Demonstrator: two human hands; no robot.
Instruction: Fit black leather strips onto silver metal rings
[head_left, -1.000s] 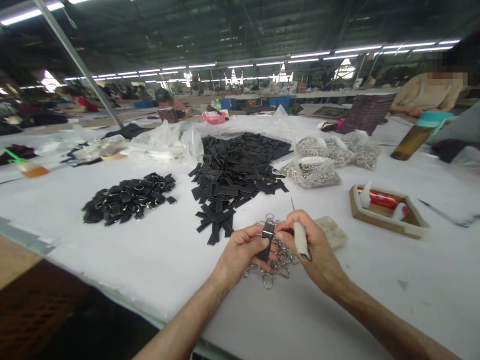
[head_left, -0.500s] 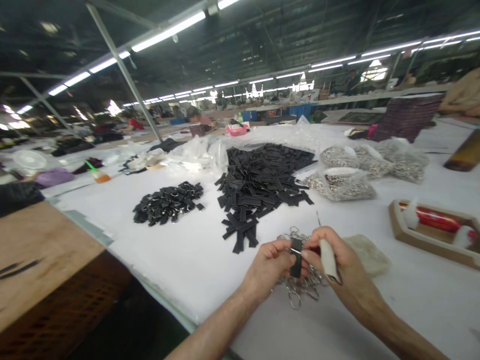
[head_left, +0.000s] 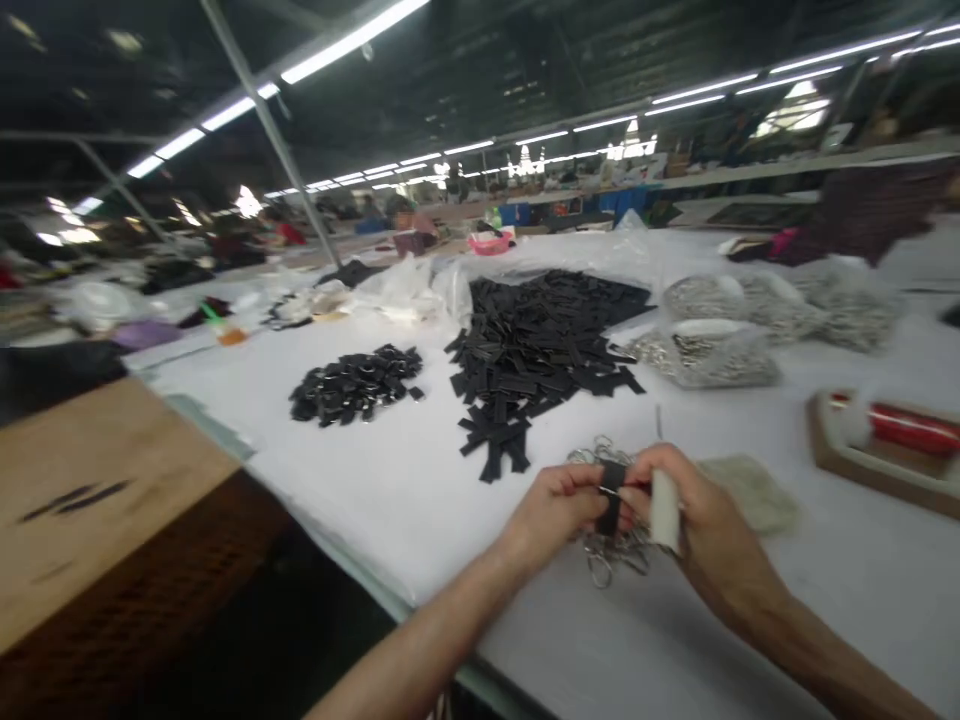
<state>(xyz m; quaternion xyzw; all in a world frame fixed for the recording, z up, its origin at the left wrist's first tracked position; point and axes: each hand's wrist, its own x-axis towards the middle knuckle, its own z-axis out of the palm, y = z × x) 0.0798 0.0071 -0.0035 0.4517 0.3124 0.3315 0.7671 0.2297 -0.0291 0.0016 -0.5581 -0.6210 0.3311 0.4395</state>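
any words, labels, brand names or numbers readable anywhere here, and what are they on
No text can be read in this picture.
red tube in the wooden tray: any print is too blurred to read.
black strap pinched in the left hand: no marking shows.
white-handled tool in the right hand: no marking shows.
Far end of the hall: too small and blurred.

Black strap [head_left: 611, 497], apparently white tool handle [head_left: 664, 510].

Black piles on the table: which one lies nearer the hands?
The larger pile of flat black strips, straight beyond the left hand; the smaller pile sits farther left.
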